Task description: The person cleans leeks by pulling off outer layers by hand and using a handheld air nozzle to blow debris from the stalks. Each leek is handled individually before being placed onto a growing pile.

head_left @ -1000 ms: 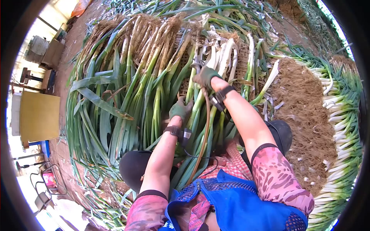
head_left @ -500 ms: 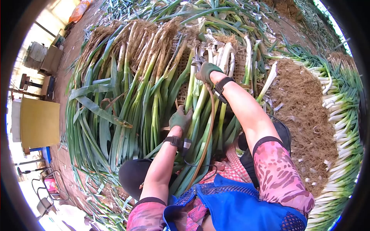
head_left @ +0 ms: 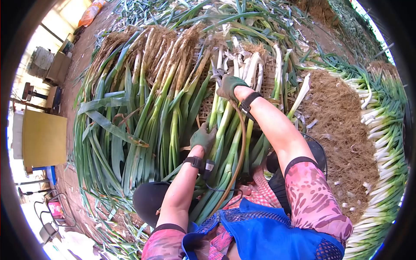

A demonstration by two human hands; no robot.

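In a dark green glove, my left hand [head_left: 203,138] is closed around the green shank of a leek [head_left: 213,116], low among the leaves. My right hand [head_left: 232,87], gloved too, grips a metal air gun [head_left: 218,76] with a tan hose [head_left: 241,143] running down toward my lap. The gun's nozzle is over the white shanks near the root end. Several pale, cleaned-looking leeks [head_left: 252,69] lie just right of the gun. To the left is a thick row of soil-stained leeks [head_left: 162,65] with roots attached.
A slatted crate surface [head_left: 269,71] shows beneath the leeks. Heaped brown roots [head_left: 340,143] lie at the right, bordered by a long row of white-ended leeks [head_left: 383,160]. Loose leaves [head_left: 242,19] cover the ground beyond. A yellow panel [head_left: 44,138] stands at left.
My right hand and the air gun have drawn slightly back toward me and to the left, and the gun has turned. My left hand stays nearly in place on the leek.
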